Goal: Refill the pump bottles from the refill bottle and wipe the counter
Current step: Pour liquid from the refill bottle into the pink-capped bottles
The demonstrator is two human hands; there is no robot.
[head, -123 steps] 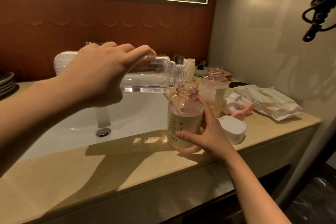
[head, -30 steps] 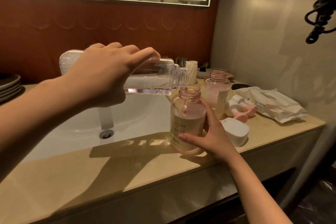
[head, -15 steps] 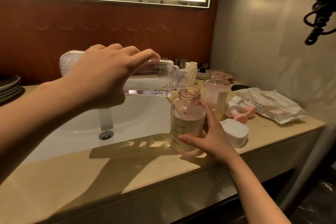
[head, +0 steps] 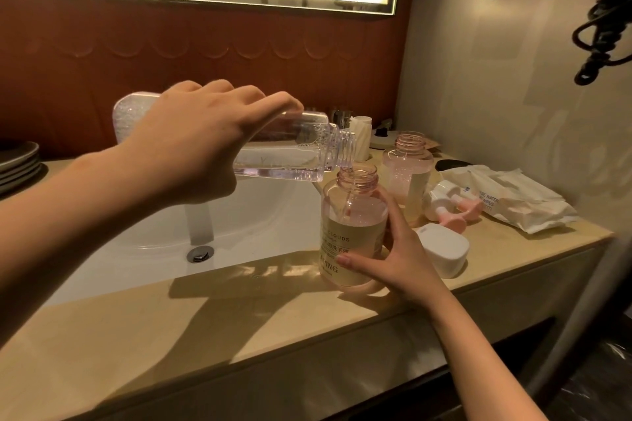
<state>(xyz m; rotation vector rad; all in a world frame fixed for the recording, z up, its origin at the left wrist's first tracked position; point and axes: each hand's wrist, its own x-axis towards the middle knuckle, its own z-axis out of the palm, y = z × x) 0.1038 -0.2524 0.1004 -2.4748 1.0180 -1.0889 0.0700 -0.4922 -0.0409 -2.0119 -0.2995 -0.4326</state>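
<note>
My left hand [head: 198,143] grips the clear refill bottle [head: 294,154], tipped on its side with its mouth over the near pump bottle [head: 349,232]. A thin stream of clear liquid runs into that pink-tinted, labelled bottle, which stands uncapped on the counter edge [head: 239,328]. My right hand [head: 393,260] holds the near bottle around its lower side. A second uncapped pink pump bottle [head: 408,171] stands just behind. Two pink and white pump heads [head: 451,207] lie on the counter to the right.
A white sink basin [head: 154,225] with a drain lies left of the bottles. A white cap [head: 444,251] sits beside my right hand. A pack of wet wipes [head: 509,198] lies by the right wall. Stacked plates [head: 18,164] stand at far left.
The liquid level in the near pump bottle has risen since the earliest frame. Both hands keep their holds and the refill bottle stays tipped over the opening.
</note>
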